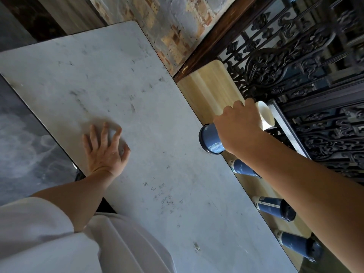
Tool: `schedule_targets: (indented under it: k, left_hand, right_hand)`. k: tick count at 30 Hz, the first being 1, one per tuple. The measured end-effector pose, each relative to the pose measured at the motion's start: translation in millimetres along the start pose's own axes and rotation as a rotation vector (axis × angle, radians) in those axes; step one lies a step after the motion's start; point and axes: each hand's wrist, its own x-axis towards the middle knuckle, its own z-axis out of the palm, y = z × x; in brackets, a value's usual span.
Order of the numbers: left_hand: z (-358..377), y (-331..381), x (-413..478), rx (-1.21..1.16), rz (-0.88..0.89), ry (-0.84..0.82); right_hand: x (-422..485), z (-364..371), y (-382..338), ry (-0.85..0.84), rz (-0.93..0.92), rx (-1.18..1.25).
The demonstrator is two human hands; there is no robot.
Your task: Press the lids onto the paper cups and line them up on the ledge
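Note:
My right hand [238, 129] grips a blue paper cup [210, 139] on its side above the wooden ledge [208, 91], dark-rimmed end toward the table. A white open-ended tube [266, 115] sticks out past my fingers; whether it belongs to the same cup is unclear. Three blue cups with black lids stand in a row on the ledge: one [244, 168] partly behind my forearm, a second [273, 207], a third [297, 245]. My left hand [104, 148] rests on the white table [157, 115], fingers spread and curled over a pale blurred patch.
A dark ornate iron railing [295, 66] runs along the far side of the ledge, with a metal rail [283, 123] beside it. A brick wall [173, 26] rises beyond the table. A dark marbled surface [23, 144] borders the table's left edge.

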Motion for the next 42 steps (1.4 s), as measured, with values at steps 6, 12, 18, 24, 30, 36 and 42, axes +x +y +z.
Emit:
schedule_targets:
  k: [6, 12, 18, 24, 30, 36, 42]
  left_hand:
    - [-1.6, 1.7, 0.4, 0.015, -0.005, 0.004]
    - [-0.6, -0.3, 0.4, 0.003, 0.016, 0.026]
    - [1.9, -2.1, 0.1, -0.007, 0.004, 0.027]
    - [-0.2, 0.1, 0.4, 0.001, 0.0, -0.006]
    - [-3.1, 3.0, 2.1, 0.049, -0.027, -0.065]
    - [-2.7, 3.4, 2.4, 0.072, -0.021, -0.09]
    - [-4.9, 3.6, 0.4, 0.102, -0.017, -0.117]
  right_hand:
    - [1.0, 5.1, -2.1, 0.006, -0.009, 0.022]
    - [3.4, 8.6, -3.9, 0.018, 0.007, 0.022]
    - [9.4, 9.8, -2.9, 0.003, 0.007, 0.046]
    - [20.4, 11.4, 2.2, 0.023, -0.001, 0.113]
    - [43.1, 16.3, 1.2, 0.071, -0.075, 0.133]
    - [87.5, 33.1, 1.0, -0.197, -0.136, 0.971]
    - [143.4, 61.2, -17.6, -0.183, 0.252, 1.906]
